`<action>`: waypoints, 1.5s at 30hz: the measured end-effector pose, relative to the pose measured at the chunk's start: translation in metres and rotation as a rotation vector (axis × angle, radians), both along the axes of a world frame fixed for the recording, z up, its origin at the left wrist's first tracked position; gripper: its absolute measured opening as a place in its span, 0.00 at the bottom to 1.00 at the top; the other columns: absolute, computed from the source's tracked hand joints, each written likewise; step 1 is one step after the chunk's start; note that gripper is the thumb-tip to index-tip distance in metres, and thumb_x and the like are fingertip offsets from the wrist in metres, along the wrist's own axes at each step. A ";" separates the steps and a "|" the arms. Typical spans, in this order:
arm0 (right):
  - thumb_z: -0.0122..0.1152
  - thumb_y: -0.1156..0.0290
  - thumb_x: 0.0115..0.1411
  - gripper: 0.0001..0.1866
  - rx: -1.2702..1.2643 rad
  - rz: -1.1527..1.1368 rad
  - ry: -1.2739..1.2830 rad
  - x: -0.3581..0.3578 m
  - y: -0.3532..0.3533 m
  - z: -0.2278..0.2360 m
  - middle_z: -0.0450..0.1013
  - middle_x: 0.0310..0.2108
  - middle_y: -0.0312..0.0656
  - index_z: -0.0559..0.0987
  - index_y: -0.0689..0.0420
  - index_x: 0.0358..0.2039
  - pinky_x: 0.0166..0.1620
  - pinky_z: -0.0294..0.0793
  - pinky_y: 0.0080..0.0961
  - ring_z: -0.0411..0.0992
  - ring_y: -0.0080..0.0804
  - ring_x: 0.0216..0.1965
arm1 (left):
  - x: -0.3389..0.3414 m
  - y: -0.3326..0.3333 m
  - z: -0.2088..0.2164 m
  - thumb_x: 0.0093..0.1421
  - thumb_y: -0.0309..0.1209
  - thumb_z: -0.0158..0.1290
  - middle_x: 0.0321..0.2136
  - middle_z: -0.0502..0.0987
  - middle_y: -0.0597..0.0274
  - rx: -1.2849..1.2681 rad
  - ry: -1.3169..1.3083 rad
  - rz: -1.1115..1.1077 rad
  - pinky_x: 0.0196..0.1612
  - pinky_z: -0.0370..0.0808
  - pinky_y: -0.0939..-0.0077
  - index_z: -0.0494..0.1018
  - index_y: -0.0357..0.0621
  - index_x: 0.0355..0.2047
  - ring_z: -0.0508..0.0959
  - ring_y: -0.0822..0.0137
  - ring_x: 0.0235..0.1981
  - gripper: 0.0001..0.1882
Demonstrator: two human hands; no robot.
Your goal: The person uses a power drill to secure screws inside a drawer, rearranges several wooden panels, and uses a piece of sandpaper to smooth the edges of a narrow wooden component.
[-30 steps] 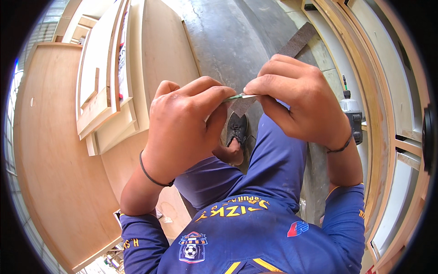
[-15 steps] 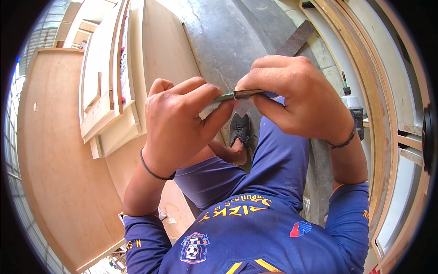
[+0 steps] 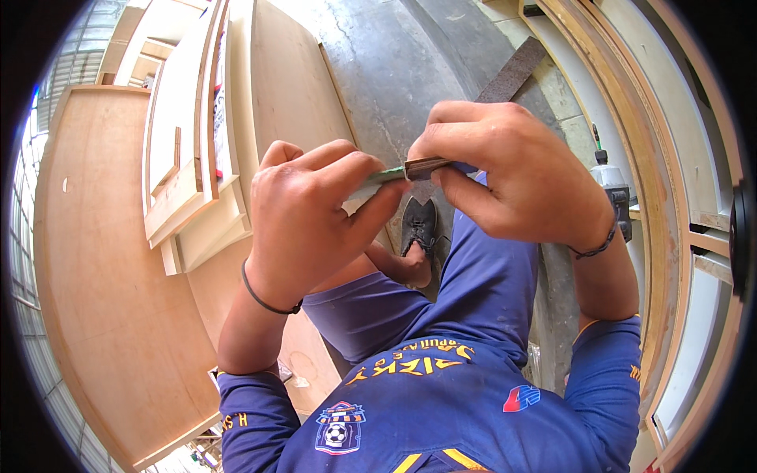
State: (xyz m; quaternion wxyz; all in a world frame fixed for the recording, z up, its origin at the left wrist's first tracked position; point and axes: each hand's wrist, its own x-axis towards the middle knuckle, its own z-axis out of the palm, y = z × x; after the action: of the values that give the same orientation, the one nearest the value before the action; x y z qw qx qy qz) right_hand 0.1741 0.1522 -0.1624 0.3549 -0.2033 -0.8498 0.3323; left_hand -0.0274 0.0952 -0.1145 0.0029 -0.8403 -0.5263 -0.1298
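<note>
In front of my body, at chest height, both hands pinch small thin pieces that meet end to end in the middle. My left hand (image 3: pixel 311 213) is closed, thumb against forefinger, on a thin greenish flat strip (image 3: pixel 386 175). My right hand (image 3: pixel 509 169) is closed the same way on a dark brown, layered flat piece (image 3: pixel 426 166), with a bit of blue showing beside its thumb. The pieces touch or overlap at their ends; whether they are joined I cannot tell. My fingers hide most of both.
At the left stand large plywood panels (image 3: pixel 118 260) and a stack of wooden cabinet parts (image 3: pixel 177 134). A dark speckled strip (image 3: pixel 512 69) lies on the grey concrete floor (image 3: pixel 371 71). To my right are a drill-like power tool (image 3: pixel 612 183) and long wooden frames (image 3: pixel 639 134).
Both hands keep their pinch in nearly the same place. The brown piece is turned slightly, showing more of its layered end. The view has shifted a little.
</note>
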 end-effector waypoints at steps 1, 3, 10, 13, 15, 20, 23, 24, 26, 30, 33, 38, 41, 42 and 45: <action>0.53 0.83 0.45 0.09 -0.010 0.003 -0.011 0.000 0.000 0.001 0.69 0.26 0.47 0.76 0.64 0.30 0.31 0.70 0.32 0.72 0.45 0.29 | -0.001 0.001 -0.003 0.45 0.36 0.63 0.18 0.73 0.68 0.022 -0.008 -0.013 0.28 0.60 0.74 0.76 0.47 0.21 0.71 0.67 0.18 0.09; 0.53 0.83 0.45 0.10 -0.004 0.012 -0.028 0.000 0.000 0.003 0.69 0.26 0.47 0.76 0.64 0.30 0.31 0.71 0.32 0.72 0.45 0.29 | 0.000 0.001 -0.004 0.46 0.39 0.63 0.17 0.72 0.69 0.034 -0.024 -0.022 0.28 0.59 0.73 0.75 0.47 0.20 0.70 0.66 0.17 0.11; 0.53 0.83 0.45 0.09 -0.022 0.024 0.019 0.000 0.000 0.001 0.70 0.26 0.47 0.76 0.65 0.30 0.31 0.71 0.32 0.72 0.45 0.28 | -0.001 0.001 -0.004 0.46 0.38 0.63 0.17 0.72 0.68 0.004 -0.054 -0.013 0.28 0.59 0.73 0.75 0.47 0.21 0.71 0.65 0.17 0.11; 0.53 0.83 0.44 0.09 -0.016 0.027 0.025 -0.002 0.000 0.000 0.69 0.26 0.48 0.76 0.65 0.30 0.32 0.71 0.32 0.72 0.45 0.29 | -0.001 0.001 -0.002 0.46 0.38 0.63 0.17 0.72 0.67 0.005 -0.049 -0.013 0.27 0.59 0.73 0.75 0.47 0.21 0.71 0.65 0.17 0.11; 0.53 0.83 0.44 0.09 -0.001 0.031 0.029 -0.002 0.001 0.000 0.69 0.26 0.48 0.75 0.65 0.30 0.32 0.71 0.32 0.72 0.45 0.29 | 0.000 0.001 -0.002 0.46 0.38 0.62 0.17 0.72 0.67 0.004 -0.044 -0.012 0.27 0.59 0.72 0.75 0.47 0.21 0.71 0.65 0.17 0.11; 0.53 0.83 0.44 0.09 -0.004 0.039 0.017 -0.003 0.003 0.000 0.70 0.27 0.48 0.75 0.65 0.30 0.33 0.71 0.32 0.72 0.46 0.29 | 0.001 0.002 -0.001 0.46 0.38 0.62 0.16 0.71 0.67 0.011 -0.029 -0.009 0.27 0.60 0.72 0.75 0.47 0.20 0.70 0.64 0.16 0.10; 0.54 0.83 0.45 0.09 -0.020 0.057 0.040 -0.004 0.004 -0.001 0.71 0.27 0.49 0.75 0.65 0.30 0.33 0.72 0.30 0.73 0.46 0.30 | 0.002 0.002 -0.001 0.46 0.38 0.62 0.16 0.71 0.67 0.013 -0.017 -0.007 0.27 0.60 0.72 0.75 0.47 0.20 0.70 0.64 0.16 0.10; 0.55 0.83 0.45 0.09 -0.025 0.065 0.060 -0.004 0.005 -0.001 0.71 0.27 0.48 0.75 0.65 0.30 0.34 0.72 0.30 0.73 0.45 0.30 | 0.001 0.001 -0.001 0.45 0.38 0.62 0.16 0.71 0.67 0.017 -0.020 -0.007 0.27 0.60 0.72 0.75 0.47 0.20 0.70 0.64 0.16 0.10; 0.56 0.83 0.45 0.09 -0.039 0.078 0.065 -0.003 0.007 -0.001 0.72 0.27 0.48 0.75 0.65 0.31 0.34 0.73 0.29 0.74 0.43 0.30 | -0.001 0.002 -0.001 0.45 0.38 0.62 0.16 0.72 0.67 0.027 -0.024 -0.010 0.27 0.60 0.72 0.75 0.46 0.20 0.70 0.64 0.16 0.11; 0.58 0.83 0.46 0.10 -0.082 0.086 0.020 0.002 0.009 0.002 0.75 0.27 0.45 0.75 0.65 0.32 0.34 0.74 0.26 0.76 0.38 0.30 | -0.002 0.003 -0.001 0.44 0.37 0.62 0.16 0.72 0.66 0.015 -0.058 -0.021 0.26 0.60 0.71 0.75 0.46 0.20 0.71 0.63 0.16 0.10; 0.59 0.83 0.46 0.10 -0.175 0.071 0.061 0.003 0.008 0.004 0.76 0.27 0.44 0.75 0.64 0.32 0.36 0.75 0.22 0.77 0.31 0.31 | -0.004 0.005 0.002 0.44 0.36 0.63 0.15 0.71 0.63 -0.079 -0.130 -0.020 0.24 0.61 0.70 0.75 0.45 0.19 0.71 0.61 0.16 0.10; 0.59 0.84 0.47 0.09 -0.352 0.092 0.073 -0.002 0.010 0.010 0.76 0.28 0.40 0.75 0.64 0.32 0.38 0.75 0.19 0.76 0.22 0.32 | -0.005 0.009 0.013 0.46 0.34 0.63 0.13 0.67 0.56 -0.332 -0.293 0.096 0.19 0.62 0.72 0.76 0.40 0.21 0.68 0.61 0.13 0.10; 0.58 0.84 0.47 0.09 -0.449 0.123 0.079 -0.002 0.013 0.009 0.76 0.28 0.39 0.75 0.64 0.32 0.38 0.75 0.18 0.75 0.21 0.32 | -0.007 0.012 0.012 0.46 0.33 0.63 0.12 0.65 0.54 -0.395 -0.315 0.091 0.17 0.61 0.74 0.77 0.38 0.23 0.64 0.65 0.12 0.11; 0.58 0.84 0.48 0.09 -0.461 0.134 0.082 -0.002 0.013 0.008 0.76 0.28 0.39 0.75 0.64 0.33 0.38 0.75 0.18 0.75 0.20 0.32 | -0.007 0.013 0.012 0.46 0.33 0.63 0.12 0.65 0.54 -0.411 -0.319 0.096 0.17 0.61 0.74 0.77 0.38 0.23 0.63 0.65 0.12 0.11; 0.58 0.84 0.48 0.10 -0.485 0.143 0.076 -0.002 0.013 0.010 0.76 0.27 0.39 0.75 0.64 0.33 0.38 0.75 0.18 0.75 0.21 0.32 | -0.008 0.011 0.014 0.46 0.33 0.63 0.11 0.64 0.54 -0.439 -0.338 0.104 0.17 0.61 0.74 0.77 0.38 0.23 0.63 0.67 0.12 0.11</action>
State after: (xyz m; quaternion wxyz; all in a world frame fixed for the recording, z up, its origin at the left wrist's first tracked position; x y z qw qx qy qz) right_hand 0.1722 0.1648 -0.1522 0.3031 -0.2094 -0.7436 0.5580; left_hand -0.0349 0.1067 -0.1000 -0.2602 -0.7592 -0.5772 -0.1509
